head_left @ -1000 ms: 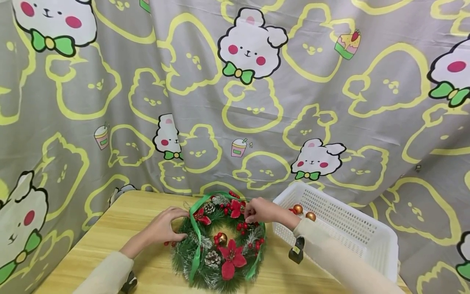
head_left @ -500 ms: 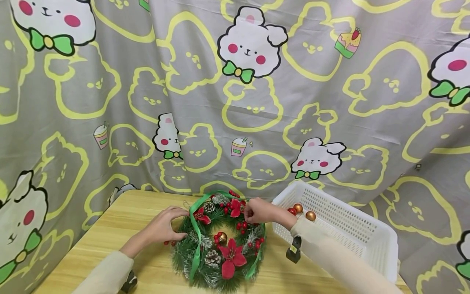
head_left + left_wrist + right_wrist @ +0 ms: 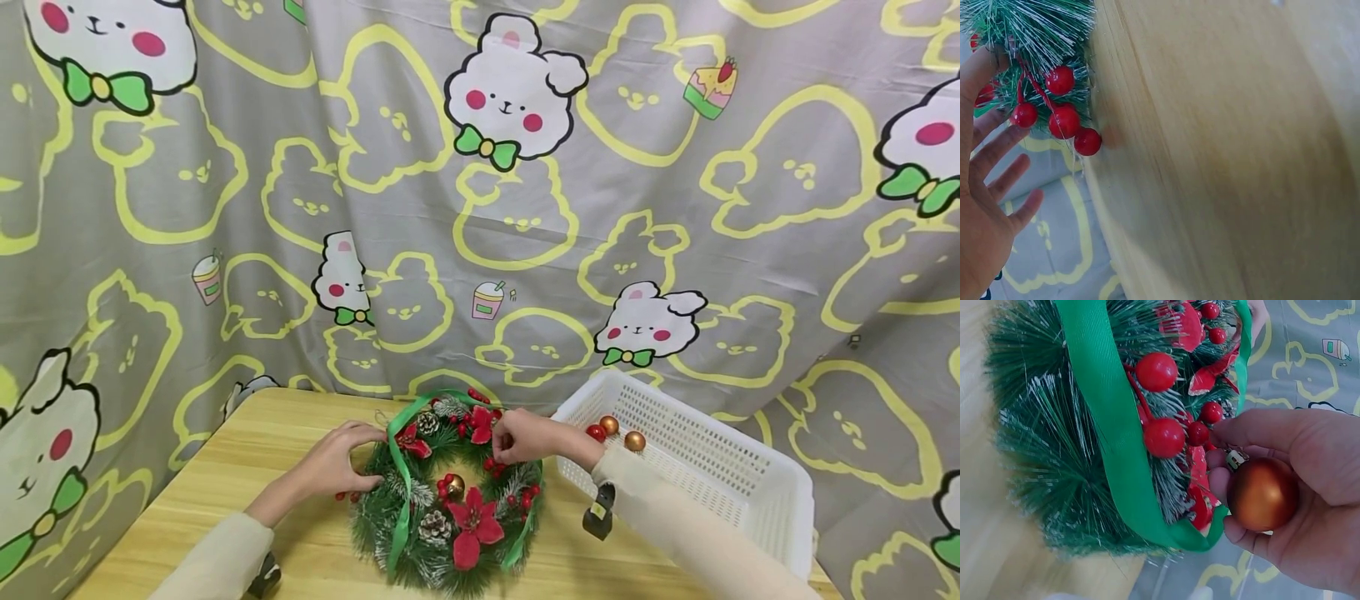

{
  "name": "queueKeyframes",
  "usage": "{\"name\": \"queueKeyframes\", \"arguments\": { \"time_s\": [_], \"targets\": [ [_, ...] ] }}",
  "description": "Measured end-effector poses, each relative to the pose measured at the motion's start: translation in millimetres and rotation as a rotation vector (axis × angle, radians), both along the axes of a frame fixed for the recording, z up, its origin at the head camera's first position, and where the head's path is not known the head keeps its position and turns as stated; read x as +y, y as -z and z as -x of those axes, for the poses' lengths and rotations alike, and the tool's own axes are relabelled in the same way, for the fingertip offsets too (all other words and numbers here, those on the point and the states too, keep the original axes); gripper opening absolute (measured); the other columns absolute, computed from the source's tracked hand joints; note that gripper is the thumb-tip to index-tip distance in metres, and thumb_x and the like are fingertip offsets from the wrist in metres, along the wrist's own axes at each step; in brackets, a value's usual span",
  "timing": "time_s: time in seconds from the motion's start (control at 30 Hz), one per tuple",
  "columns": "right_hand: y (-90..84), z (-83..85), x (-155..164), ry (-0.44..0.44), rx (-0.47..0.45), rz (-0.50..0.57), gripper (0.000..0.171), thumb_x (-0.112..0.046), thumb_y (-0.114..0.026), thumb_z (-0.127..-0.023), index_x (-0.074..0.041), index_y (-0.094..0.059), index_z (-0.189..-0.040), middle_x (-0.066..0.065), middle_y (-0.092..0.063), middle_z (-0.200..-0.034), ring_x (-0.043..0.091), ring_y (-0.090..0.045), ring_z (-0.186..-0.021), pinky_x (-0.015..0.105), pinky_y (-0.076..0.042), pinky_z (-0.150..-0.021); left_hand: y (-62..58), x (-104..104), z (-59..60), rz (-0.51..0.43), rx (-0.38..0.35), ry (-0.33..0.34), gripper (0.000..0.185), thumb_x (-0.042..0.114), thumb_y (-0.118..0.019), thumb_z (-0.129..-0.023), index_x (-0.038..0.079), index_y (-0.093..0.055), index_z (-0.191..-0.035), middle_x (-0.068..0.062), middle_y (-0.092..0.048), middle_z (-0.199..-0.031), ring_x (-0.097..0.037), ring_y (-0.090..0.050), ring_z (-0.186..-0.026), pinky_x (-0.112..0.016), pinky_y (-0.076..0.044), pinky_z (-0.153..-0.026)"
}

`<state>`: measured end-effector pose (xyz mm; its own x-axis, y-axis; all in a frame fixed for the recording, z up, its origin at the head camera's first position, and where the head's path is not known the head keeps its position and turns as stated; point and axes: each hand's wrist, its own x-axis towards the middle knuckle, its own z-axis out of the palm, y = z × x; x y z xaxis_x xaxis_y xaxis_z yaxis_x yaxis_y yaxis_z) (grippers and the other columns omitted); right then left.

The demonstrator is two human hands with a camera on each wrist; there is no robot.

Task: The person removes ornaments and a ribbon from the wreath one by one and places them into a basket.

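Note:
A Christmas wreath [image 3: 435, 557] of green, frosted needles lies on the table, with red poinsettias, pinecones, berries and a green ribbon [image 3: 401, 533] on it. My left hand [image 3: 337, 458] rests against its left edge. In the left wrist view the thumb and index finger reach into the needles beside several red berries [image 3: 1064, 121], while the other fingers are spread. My right hand [image 3: 525, 436] is over the wreath's upper right part. It holds a copper-orange bauble [image 3: 1264, 494] in the right wrist view, thumb and fingers closed near the silver cap. The head view hides this bauble behind the hand.
A white perforated plastic basket [image 3: 780, 492] stands on the right of the wooden table [image 3: 247, 442]. Inside it are copper baubles [image 3: 634, 441] and a red one [image 3: 596, 432]. A grey curtain [image 3: 420, 217] with cartoon animals hangs behind the table.
My right hand has shifted slightly left and inward over the wreath, showing more of the red bauble in the basket. The left hand and wreath look still.

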<state>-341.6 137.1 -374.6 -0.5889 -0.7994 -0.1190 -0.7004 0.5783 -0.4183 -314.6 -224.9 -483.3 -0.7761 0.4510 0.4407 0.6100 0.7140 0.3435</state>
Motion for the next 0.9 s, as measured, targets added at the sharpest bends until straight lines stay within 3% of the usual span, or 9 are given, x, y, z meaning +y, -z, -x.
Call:
{"name": "queueKeyframes", "arguments": {
  "time_s": [0.17, 0.3, 0.4, 0.53, 0.9],
  "targets": [
    [-4.8, -0.2, 4, 0.021, -0.005, -0.030, 0.013, 0.002, -0.066, -0.092, -0.002, -0.076, -0.085, -0.004, -0.058, -0.059, 0.002, -0.038, -0.049, 0.016, -0.036, -0.055, -0.8, 0, -1.1, -0.014, 0.033, 0.012, 0.057, 0.032, -0.090, -0.073, 0.013, -0.072, -0.123, -0.005, -0.070, -0.122, -0.029, -0.063, -0.113, -0.055, -0.056, -0.089],
    [-6.3, 0.6, 5, 0.026, 0.031, -0.073, 0.012, 0.001, -0.069, -0.090, -0.004, -0.080, -0.090, -0.001, -0.067, -0.064, -0.001, -0.042, -0.051, 0.016, -0.039, -0.056, -0.7, 0, -0.7, -0.010, 0.019, 0.003, 0.056, 0.032, -0.090, -0.073, 0.014, -0.072, -0.123, -0.004, -0.070, -0.122, -0.028, -0.063, -0.114, -0.054, -0.056, -0.091],
    [-4.8, 0.5, 4, 0.009, 0.105, -0.082, 0.012, -0.001, -0.071, -0.089, -0.006, -0.081, -0.085, -0.001, -0.073, -0.071, -0.003, -0.050, -0.055, 0.016, -0.044, -0.058, -0.7, 0, -0.2, -0.001, -0.001, -0.006, 0.057, 0.032, -0.089, -0.073, 0.014, -0.071, -0.124, -0.003, -0.070, -0.124, -0.027, -0.063, -0.116, -0.053, -0.056, -0.093],
    [-0.8, 0.1, 3, 0.014, 0.174, -0.068, 0.016, 0.000, -0.071, -0.088, -0.008, -0.078, -0.076, -0.004, -0.068, -0.065, -0.002, -0.048, -0.053, 0.017, -0.042, -0.056, -0.9, 0, 0.1, 0.000, -0.001, -0.006, 0.058, 0.032, -0.089, -0.073, 0.014, -0.071, -0.125, -0.003, -0.070, -0.125, -0.027, -0.063, -0.117, -0.054, -0.056, -0.093],
    [12.0, 2.6, 1, 0.137, 0.098, -0.037, 0.023, -0.001, -0.065, -0.091, -0.012, -0.068, -0.071, -0.009, -0.051, -0.059, 0.004, -0.037, -0.051, 0.020, -0.032, -0.054, -0.2, 0, 0.2, -0.002, -0.015, -0.005, 0.059, 0.033, -0.090, -0.073, 0.013, -0.071, -0.126, -0.003, -0.070, -0.125, -0.028, -0.062, -0.117, -0.055, -0.055, -0.095]
  ]
}}
